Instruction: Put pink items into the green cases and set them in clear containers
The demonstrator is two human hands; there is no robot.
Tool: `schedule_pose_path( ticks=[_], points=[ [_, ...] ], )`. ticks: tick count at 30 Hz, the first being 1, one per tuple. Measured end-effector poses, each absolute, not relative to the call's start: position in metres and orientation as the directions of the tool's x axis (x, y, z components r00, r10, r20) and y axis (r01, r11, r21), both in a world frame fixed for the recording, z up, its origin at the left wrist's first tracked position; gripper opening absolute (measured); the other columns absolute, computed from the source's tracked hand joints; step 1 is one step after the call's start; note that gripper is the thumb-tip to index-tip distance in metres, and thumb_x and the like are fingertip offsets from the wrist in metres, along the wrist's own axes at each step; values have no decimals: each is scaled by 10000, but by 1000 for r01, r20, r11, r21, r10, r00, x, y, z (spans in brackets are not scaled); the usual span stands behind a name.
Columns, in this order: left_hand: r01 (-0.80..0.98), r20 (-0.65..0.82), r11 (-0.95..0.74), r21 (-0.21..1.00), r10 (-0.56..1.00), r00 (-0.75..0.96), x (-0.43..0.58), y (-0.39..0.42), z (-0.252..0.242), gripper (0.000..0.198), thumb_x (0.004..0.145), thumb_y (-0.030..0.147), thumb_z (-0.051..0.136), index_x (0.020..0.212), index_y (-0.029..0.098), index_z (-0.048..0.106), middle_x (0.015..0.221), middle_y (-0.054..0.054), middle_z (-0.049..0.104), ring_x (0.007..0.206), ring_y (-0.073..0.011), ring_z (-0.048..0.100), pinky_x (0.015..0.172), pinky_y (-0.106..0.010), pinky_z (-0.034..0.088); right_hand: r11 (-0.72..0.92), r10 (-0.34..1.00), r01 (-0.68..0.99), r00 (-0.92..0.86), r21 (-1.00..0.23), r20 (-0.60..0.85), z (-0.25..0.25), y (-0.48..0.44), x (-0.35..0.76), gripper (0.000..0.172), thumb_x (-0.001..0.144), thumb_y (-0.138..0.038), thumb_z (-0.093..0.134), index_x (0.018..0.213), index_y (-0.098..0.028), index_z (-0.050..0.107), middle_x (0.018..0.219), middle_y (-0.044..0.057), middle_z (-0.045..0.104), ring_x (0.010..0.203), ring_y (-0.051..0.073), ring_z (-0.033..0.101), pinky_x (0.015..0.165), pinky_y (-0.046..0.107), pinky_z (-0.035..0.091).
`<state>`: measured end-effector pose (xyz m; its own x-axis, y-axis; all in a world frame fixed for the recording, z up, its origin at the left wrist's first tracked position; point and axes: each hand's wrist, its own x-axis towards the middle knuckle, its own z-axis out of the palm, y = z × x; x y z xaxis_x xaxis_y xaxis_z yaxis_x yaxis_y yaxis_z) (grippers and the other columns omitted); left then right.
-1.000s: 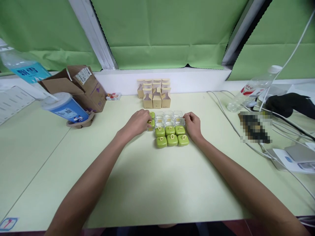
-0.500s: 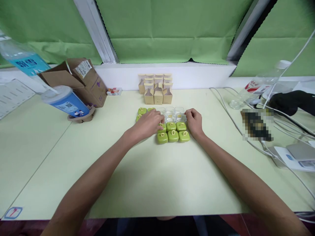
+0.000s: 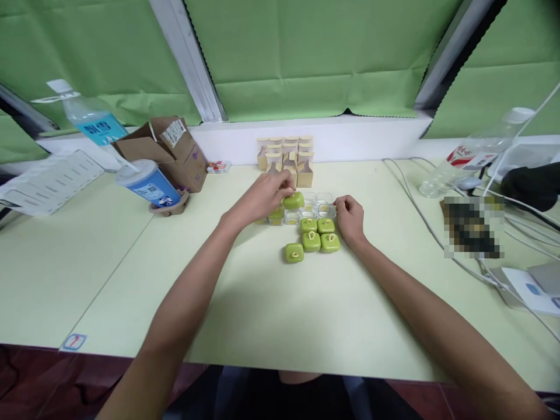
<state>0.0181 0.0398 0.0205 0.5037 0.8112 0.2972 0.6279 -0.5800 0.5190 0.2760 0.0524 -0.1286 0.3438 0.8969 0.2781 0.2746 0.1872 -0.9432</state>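
Note:
My left hand (image 3: 270,193) pinches a green lid (image 3: 293,201) by its top, above the rows of small clear square containers (image 3: 308,213). Some yellow shows inside several of these. Another green lid (image 3: 276,213) sits on a container under my left hand, which partly hides that side. My right hand (image 3: 351,221) rests on the table with curled fingers, its fingertips at the right edge of the containers; anything in them is hidden. In front of the containers lie several green lids (image 3: 311,241) with pale loops on top, and one lid (image 3: 294,252) lies apart, nearer to me.
Small open cardboard boxes (image 3: 305,174) stand behind the containers by the wall. At left are a brown carton (image 3: 184,154), a blue cup (image 3: 153,185) in a holder and a bottle (image 3: 96,122). Cables (image 3: 409,198), a clear bottle (image 3: 475,154) and a black item (image 3: 531,185) occupy the right.
My left hand has lifted a green lid from the near group and carried it up over the containers. One lid now lies apart from that group. My right hand stays beside the containers.

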Motion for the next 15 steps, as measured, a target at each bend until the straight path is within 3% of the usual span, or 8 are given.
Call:
schedule_pose_path(
  ticks=[3,8,15],
  points=[
    [624,326,-577,527,816,478,24,67,17,99,988,155,524,942,214,590,962,-28,749,871,-192,679,796,-326,486,187,897,273,344,-944,278,-124,50,274,235,905,-408,573,746,-241,617,707,-28,587,727,180,520,704,330,407],
    [715,250,-574,400,818,517,32,95,-9,144,975,151,492,930,213,615,938,-46,725,863,-209,631,791,-338,469,180,902,288,333,-941,275,-121,49,273,260,909,-442,571,745,-243,599,714,-25,586,730,179,512,699,324,405],
    [724,239,-568,392,823,516,32,100,-20,188,971,102,497,935,223,636,911,-48,710,852,-228,623,767,-343,425,181,902,308,326,-934,283,-121,49,275,252,926,-416,574,750,-241,615,711,-25,582,715,178,518,697,329,403]
  ],
)
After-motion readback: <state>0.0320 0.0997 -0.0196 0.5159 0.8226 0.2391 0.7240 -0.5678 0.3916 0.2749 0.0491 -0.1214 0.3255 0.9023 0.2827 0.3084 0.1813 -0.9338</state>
